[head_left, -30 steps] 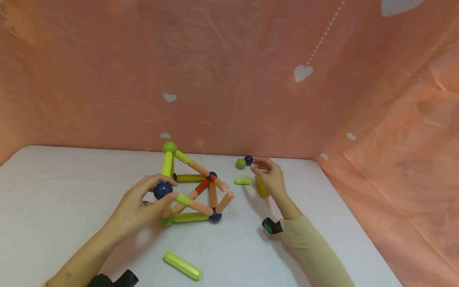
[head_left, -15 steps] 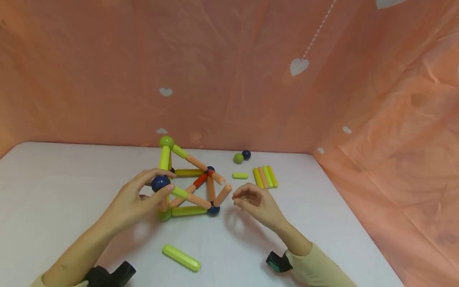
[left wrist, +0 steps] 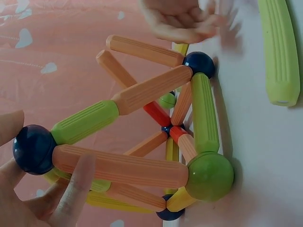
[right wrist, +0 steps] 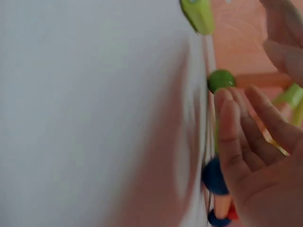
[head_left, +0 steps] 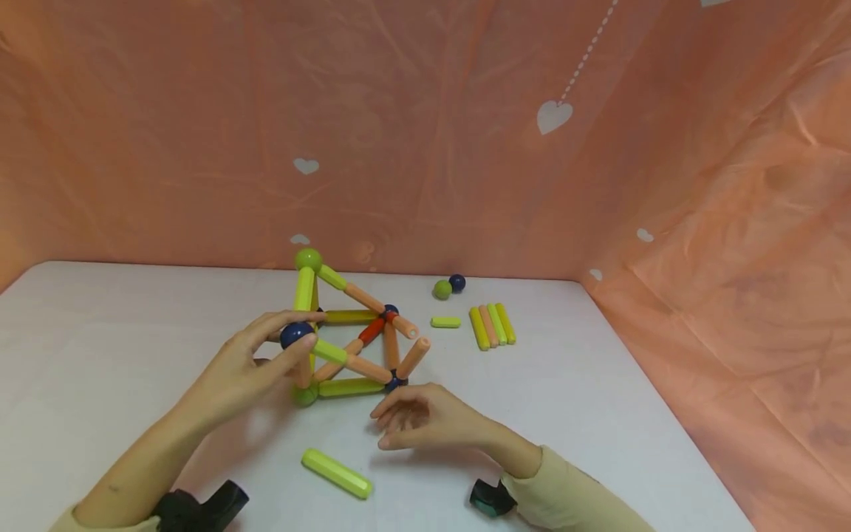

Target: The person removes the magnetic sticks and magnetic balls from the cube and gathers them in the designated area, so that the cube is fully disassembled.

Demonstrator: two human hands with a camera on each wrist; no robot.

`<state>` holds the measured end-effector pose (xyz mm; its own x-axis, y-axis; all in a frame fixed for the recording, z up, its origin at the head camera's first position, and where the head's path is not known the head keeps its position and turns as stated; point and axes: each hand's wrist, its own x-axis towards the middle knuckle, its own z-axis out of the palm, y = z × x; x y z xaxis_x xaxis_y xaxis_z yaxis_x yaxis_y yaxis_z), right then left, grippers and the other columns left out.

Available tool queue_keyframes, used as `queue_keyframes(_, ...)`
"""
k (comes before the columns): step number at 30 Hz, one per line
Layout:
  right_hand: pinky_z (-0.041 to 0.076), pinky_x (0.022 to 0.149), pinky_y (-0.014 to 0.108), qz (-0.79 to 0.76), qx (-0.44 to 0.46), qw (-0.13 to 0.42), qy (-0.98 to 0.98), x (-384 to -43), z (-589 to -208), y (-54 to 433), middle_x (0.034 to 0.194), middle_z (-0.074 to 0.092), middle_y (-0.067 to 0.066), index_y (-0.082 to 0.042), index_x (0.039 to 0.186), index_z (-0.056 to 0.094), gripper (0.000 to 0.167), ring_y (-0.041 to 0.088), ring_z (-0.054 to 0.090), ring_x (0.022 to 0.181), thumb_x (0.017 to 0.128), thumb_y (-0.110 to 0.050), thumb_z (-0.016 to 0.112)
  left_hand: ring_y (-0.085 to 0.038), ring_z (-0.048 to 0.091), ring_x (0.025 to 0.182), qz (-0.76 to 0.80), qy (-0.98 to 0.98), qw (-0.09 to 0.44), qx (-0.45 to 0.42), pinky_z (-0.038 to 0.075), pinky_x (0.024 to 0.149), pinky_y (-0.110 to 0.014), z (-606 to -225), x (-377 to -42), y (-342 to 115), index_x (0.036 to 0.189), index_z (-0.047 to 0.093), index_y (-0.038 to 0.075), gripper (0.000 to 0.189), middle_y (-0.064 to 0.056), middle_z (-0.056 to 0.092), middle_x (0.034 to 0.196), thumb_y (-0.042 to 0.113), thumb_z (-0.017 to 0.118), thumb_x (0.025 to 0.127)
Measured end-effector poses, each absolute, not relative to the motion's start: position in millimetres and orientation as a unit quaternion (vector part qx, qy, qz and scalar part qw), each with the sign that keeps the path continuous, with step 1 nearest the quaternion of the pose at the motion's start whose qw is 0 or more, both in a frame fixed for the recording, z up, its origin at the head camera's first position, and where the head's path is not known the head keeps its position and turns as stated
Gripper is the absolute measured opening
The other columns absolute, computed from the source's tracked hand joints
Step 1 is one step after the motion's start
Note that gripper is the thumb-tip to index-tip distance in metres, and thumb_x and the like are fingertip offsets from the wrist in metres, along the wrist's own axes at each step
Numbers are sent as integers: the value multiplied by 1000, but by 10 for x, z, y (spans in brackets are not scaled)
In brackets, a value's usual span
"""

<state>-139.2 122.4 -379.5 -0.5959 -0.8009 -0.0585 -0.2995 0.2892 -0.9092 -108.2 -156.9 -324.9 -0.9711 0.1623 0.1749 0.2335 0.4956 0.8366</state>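
Backdrop: orange-pink cloth [head_left: 412, 148] with pale hearts [head_left: 555, 117], hung behind a white table [head_left: 133, 332].
Left hand [head_left: 242, 369]: pinches the corner ball [head_left: 295, 335], dark blue, between thumb and fingers. Left wrist view has one fingertip over the peach rod [left wrist: 123, 165] beside it.
Right hand [head_left: 428, 421]: free, fingers loosely bent, thumb apart from them. Above the table, just in front of the near ball [head_left: 396, 381], also blue; a gap shows between them in the left wrist view.
Frame [head_left: 352, 387]: rods joined by balls, standing on the table left of centre, left hand at its near upper corner. Green top ball [head_left: 308, 258] at the far upper corner, green low ball [head_left: 306, 394] below the hand.
Frame, right end: a peach stub [head_left: 414, 357] slants up from the near ball, its other end free. Red pieces [head_left: 372, 331] meet the far ball [head_left: 391, 311].
Front: loose green rod [head_left: 337, 473] lying aslant, near the frame.
Back right: four rods [head_left: 492, 326] side by side, yellow, peach, green, yellow; short green rod [head_left: 445, 322] to their left. Behind it, a loose green ball [head_left: 442, 290] just beside a loose blue ball [head_left: 456, 283].
Wrists: beige sleeve [head_left: 565, 491] and black camera [head_left: 490, 498] on the right.
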Motion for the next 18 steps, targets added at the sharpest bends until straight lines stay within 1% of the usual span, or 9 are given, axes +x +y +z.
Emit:
queue_keyframes(2, 50, 66, 17, -449, -371, 283, 762, -1383, -3811, 1156, 103, 69, 11, -5, 115, 64, 33, 0, 61, 81, 84, -13, 74, -23, 53, 105, -505, -854, 31, -121, 53, 72, -33, -3250, -1085, -1580, 133, 55, 22, 37, -12, 54, 128, 36, 52, 99)
queue_keyframes(4, 51, 68, 17, -427, -378, 297, 766, -1369, -3819, 1089, 104, 68, 6, -8, 116, 64, 36, -1, 60, 81, 83, -14, 76, -16, 55, 102, -525, -841, 25, -133, 55, 72, -30, -3256, -1089, -1594, 134, 54, 20, 36, -10, 54, 128, 34, 48, 101)
queue_keyframes(6, 52, 68, 17, -403, -392, 296, 772, -1352, -3819, 1022, 103, 67, 2, -10, 117, 64, 38, -2, 58, 81, 81, -16, 77, -10, 55, 101, -543, -826, 22, -150, 56, 74, -27, -3261, -1095, -1610, 136, 53, 18, 36, -9, 54, 128, 31, 43, 103)
queue_keyframes(8, 51, 67, 15, -370, -418, 281, 781, -1333, -3821, 962, 101, 66, -2, -11, 117, 64, 41, -4, 56, 79, 80, -18, 79, -5, 56, 100, -552, -817, 22, -164, 56, 75, -28, -3267, -1095, -1622, 137, 53, 17, 36, -8, 54, 128, 28, 42, 104)
queue_keyframes(11, 50, 67, 13, -323, -460, 253, 787, -1302, -3822, 887, 95, 64, -3, -12, 117, 65, 42, -7, 51, 74, 79, -21, 80, -4, 57, 99, -558, -811, 21, -172, 56, 75, -28, -3271, -1099, -1631, 136, 53, 18, 35, -6, 54, 127, 27, 43, 104)
queue_keyframes(13, 48, 67, 11, -301, -478, 246, 788, -1283, -3822, 853, 93, 62, -4, -13, 117, 65, 41, -8, 50, 72, 80, -21, 79, -5, 58, 98, -559, -811, 19, -172, 56, 75, -29, -3269, -1104, -1631, 136, 53, 19, 35, -5, 54, 127, 27, 45, 103)
queue_keyframes(18, 47, 68, 9, -277, -504, 260, 776, -1239, -3791, 841, 93, 63, -1, -11, 119, 65, 34, -8, 49, 73, 86, -15, 73, -6, 58, 98, -558, -812, 13, -169, 56, 75, -29, -3262, -1109, -1625, 136, 53, 20, 35, -4, 54, 127, 28, 45, 103)
